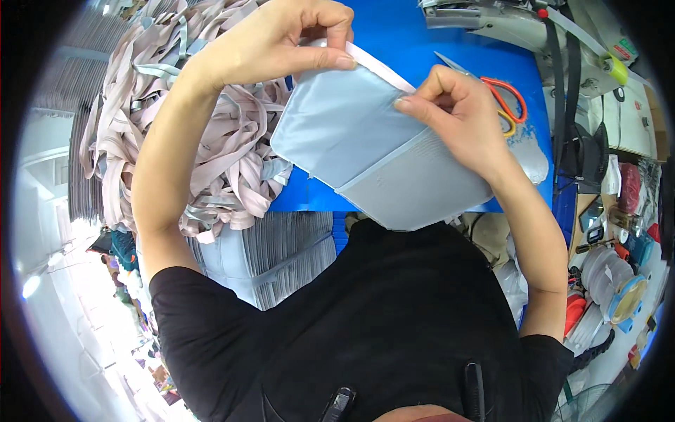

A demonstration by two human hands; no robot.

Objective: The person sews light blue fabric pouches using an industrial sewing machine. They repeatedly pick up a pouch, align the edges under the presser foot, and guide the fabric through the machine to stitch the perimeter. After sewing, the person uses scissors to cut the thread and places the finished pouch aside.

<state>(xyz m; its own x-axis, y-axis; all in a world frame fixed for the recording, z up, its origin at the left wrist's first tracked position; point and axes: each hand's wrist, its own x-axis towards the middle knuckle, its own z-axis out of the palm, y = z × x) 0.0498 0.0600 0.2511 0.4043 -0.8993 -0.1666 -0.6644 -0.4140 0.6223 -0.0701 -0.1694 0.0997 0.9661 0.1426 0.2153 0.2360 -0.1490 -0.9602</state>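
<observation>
A grey-blue fabric panel (337,116) with a grey mesh section (415,179) hangs tilted over the blue table (394,32). Along its upper edge runs a pale pink strip (378,67). My left hand (302,46) pinches the strip and panel at the upper left end, thumb on the near side. Farther right along the same edge, my right hand (460,112) is closed on the panel between thumb and fingers. Scissors (512,98) with orange and yellow handles lie just beyond my right hand, their blades partly hidden behind it.
A tangled heap of pale pink and grey strips (221,151) covers the table's left side. Stacks of grey panels (288,246) stand below it and at the far left. A sewing machine (485,21) occupies the far right. Thread spools (608,274) and clutter sit at right.
</observation>
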